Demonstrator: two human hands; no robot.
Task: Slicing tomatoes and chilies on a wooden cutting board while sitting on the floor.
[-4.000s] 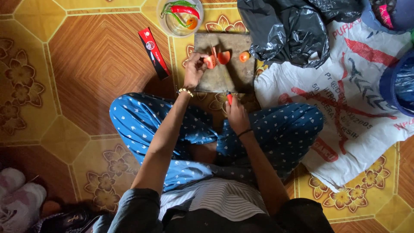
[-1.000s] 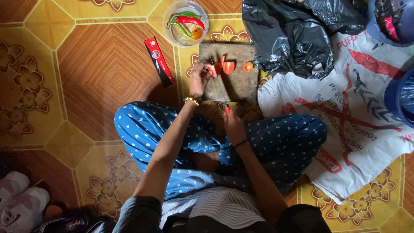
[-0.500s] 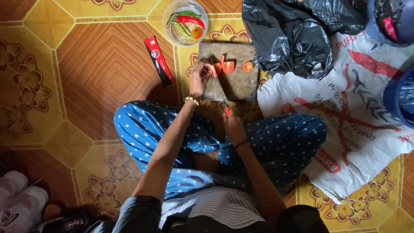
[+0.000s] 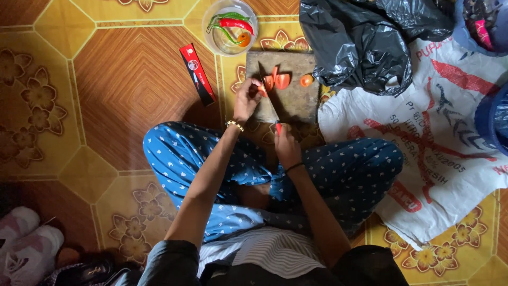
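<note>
I sit cross-legged on a tiled floor with a wooden cutting board (image 4: pixel 296 98) in front of my knees. My left hand (image 4: pixel 246 100) pinches a tomato piece (image 4: pixel 261 89) at the board's left edge. My right hand (image 4: pixel 286 145) grips a red-handled knife (image 4: pixel 271 103) whose dark blade runs up across the board to the tomato piece. Two more cut tomato wedges (image 4: pixel 279 80) lie just right of the blade. A small round tomato piece (image 4: pixel 306 80) rests near the board's right side.
A clear bowl (image 4: pixel 230 26) with red and green chillies stands beyond the board. A red and black knife sleeve (image 4: pixel 197 73) lies to its left. Black plastic bags (image 4: pixel 365 45) and a printed white sack (image 4: pixel 434 132) cover the floor on the right. Shoes (image 4: pixel 26 249) sit at lower left.
The view has shifted a little since four seconds ago. The knife blade now lies against the tomato piece under my left hand; both hands otherwise stay in place.
</note>
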